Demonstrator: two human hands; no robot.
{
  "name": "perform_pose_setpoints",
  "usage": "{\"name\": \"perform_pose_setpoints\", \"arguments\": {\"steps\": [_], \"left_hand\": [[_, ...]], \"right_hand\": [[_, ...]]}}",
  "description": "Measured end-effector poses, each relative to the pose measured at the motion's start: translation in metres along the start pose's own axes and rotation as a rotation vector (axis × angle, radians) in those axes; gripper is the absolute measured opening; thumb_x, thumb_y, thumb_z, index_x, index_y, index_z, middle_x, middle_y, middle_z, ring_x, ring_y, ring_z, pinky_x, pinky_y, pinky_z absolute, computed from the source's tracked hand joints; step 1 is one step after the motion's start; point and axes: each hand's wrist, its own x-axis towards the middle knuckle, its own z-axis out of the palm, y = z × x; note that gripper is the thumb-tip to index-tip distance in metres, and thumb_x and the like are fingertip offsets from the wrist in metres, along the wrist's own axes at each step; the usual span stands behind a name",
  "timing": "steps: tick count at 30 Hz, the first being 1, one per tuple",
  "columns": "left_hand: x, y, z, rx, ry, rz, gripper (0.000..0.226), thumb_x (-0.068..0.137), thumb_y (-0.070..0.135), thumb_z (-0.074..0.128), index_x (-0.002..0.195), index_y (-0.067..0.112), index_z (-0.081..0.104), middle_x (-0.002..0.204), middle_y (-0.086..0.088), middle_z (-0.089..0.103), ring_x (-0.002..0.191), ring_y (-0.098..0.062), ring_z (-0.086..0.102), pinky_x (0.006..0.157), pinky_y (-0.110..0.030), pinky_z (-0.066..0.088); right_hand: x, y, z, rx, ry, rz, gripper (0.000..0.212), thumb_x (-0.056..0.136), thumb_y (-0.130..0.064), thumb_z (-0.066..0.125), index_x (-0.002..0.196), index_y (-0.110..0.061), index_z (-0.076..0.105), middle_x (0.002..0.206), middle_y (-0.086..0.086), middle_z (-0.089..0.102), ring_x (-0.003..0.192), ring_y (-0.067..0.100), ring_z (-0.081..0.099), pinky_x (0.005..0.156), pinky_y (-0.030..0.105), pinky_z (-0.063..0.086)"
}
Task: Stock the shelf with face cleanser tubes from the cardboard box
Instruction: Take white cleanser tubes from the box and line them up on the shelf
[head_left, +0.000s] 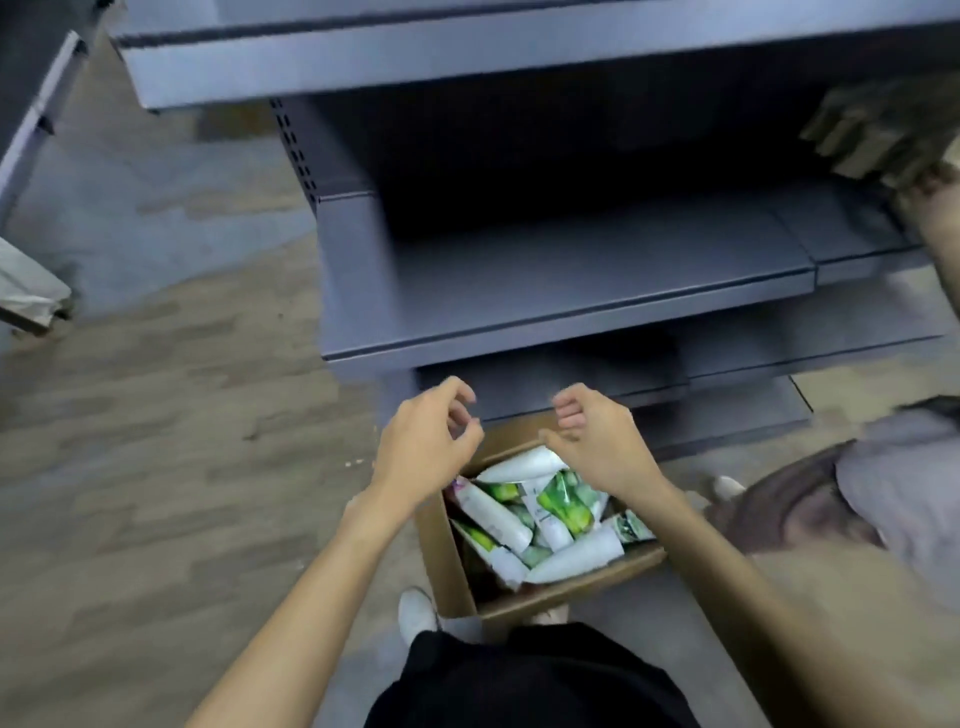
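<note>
An open cardboard box (447, 561) stands on the floor in front of my knees, holding several white and green face cleanser tubes (540, 512) piled loosely. My left hand (426, 441) hovers above the box's far left corner, fingers loosely curled, holding nothing. My right hand (597, 441) hovers above the far right side of the box, fingers also loosely curled and empty. Beyond the box is a grey metal shelf unit; its middle shelf (597, 270) is bare and dark at the back.
Another person (914, 499) crouches at the right, with an arm (935, 218) reaching onto the shelf and a patterned object (878, 130) at its upper right. A lower shelf (727, 415) sits just behind the box. Wood-pattern floor (156, 467) stretches to the left. Another shelf unit (31, 156) stands far left.
</note>
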Motion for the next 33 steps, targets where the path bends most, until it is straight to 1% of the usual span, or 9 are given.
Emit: {"name": "perform_pose_setpoints", "arguments": {"steps": [2,4,7,12,15,18,22,28,33], "left_hand": [[-0.008,-0.015,0.017,0.002,-0.075,-0.072,0.018,0.081,0.024,0.065,0.098,0.027,0.058,0.079,0.013,0.067,0.075,-0.011,0.067,0.076,-0.039,0.056],[-0.017,-0.030,0.037,0.012,-0.138,-0.146,0.018,0.082,0.023,0.066,0.098,0.026,0.059,0.077,0.014,0.068,0.076,-0.012,0.068,0.077,-0.038,0.056],[-0.035,-0.053,0.060,0.003,-0.147,-0.266,0.015,0.080,0.017,0.069,0.093,0.019,0.063,0.066,0.014,0.064,0.073,-0.017,0.069,0.078,-0.034,0.054],[-0.061,-0.080,0.090,0.000,-0.164,-0.487,0.016,0.081,0.012,0.067,0.096,0.011,0.066,0.076,-0.002,0.071,0.084,-0.025,0.070,0.075,-0.024,0.044],[-0.069,-0.085,0.106,-0.012,-0.165,-0.551,0.015,0.083,0.011,0.066,0.098,0.009,0.066,0.079,-0.004,0.073,0.085,-0.025,0.069,0.068,-0.017,0.036],[-0.075,-0.089,0.113,-0.005,-0.177,-0.561,0.014,0.085,0.013,0.065,0.099,0.011,0.065,0.077,-0.001,0.074,0.084,-0.023,0.069,0.070,-0.020,0.041],[-0.077,-0.095,0.110,0.028,-0.165,-0.545,0.011,0.083,0.016,0.065,0.095,0.015,0.064,0.075,0.001,0.073,0.082,-0.022,0.068,0.074,-0.031,0.052],[-0.079,-0.097,0.106,0.030,-0.110,-0.546,0.019,0.084,0.016,0.066,0.103,0.013,0.067,0.087,-0.002,0.074,0.086,-0.022,0.068,0.077,-0.025,0.048],[-0.076,-0.097,0.103,-0.030,-0.061,-0.561,0.018,0.086,0.012,0.066,0.103,0.012,0.068,0.078,0.007,0.064,0.076,-0.013,0.059,0.068,-0.011,0.036]], "right_hand": [[-0.004,0.024,0.014,-0.030,-0.052,0.069,0.034,0.083,-0.026,0.077,0.111,-0.013,0.061,0.103,0.001,0.066,0.093,0.013,0.065,0.076,0.010,0.044],[-0.006,0.048,0.033,-0.045,-0.137,0.128,0.034,0.084,-0.025,0.076,0.112,-0.013,0.060,0.104,0.002,0.066,0.098,0.016,0.064,0.082,0.019,0.047],[-0.008,0.074,0.063,-0.046,-0.287,0.212,0.036,0.086,-0.026,0.074,0.116,-0.012,0.058,0.107,0.006,0.066,0.106,0.022,0.063,0.091,0.038,0.052],[0.000,0.085,0.115,-0.189,-0.450,0.206,0.048,0.087,-0.033,0.072,0.123,-0.006,0.055,0.120,0.014,0.062,0.116,0.032,0.057,0.094,0.039,0.048],[0.006,0.083,0.146,-0.250,-0.492,0.195,0.056,0.088,-0.034,0.071,0.130,-0.006,0.047,0.132,0.017,0.053,0.124,0.035,0.050,0.099,0.039,0.045],[0.013,0.080,0.169,-0.289,-0.487,0.187,0.062,0.089,-0.032,0.070,0.137,-0.006,0.040,0.141,0.017,0.046,0.131,0.035,0.045,0.103,0.041,0.041],[0.016,0.080,0.184,-0.389,-0.438,0.174,0.057,0.090,-0.030,0.069,0.133,-0.006,0.041,0.137,0.015,0.050,0.124,0.035,0.052,0.096,0.042,0.045],[0.013,0.085,0.181,-0.436,-0.329,0.141,0.040,0.092,-0.025,0.066,0.125,-0.010,0.049,0.126,0.012,0.061,0.114,0.033,0.060,0.086,0.038,0.048],[0.003,0.090,0.168,-0.374,-0.257,0.126,0.027,0.092,-0.028,0.067,0.110,-0.013,0.054,0.110,0.009,0.068,0.103,0.031,0.065,0.070,0.032,0.040]]}}
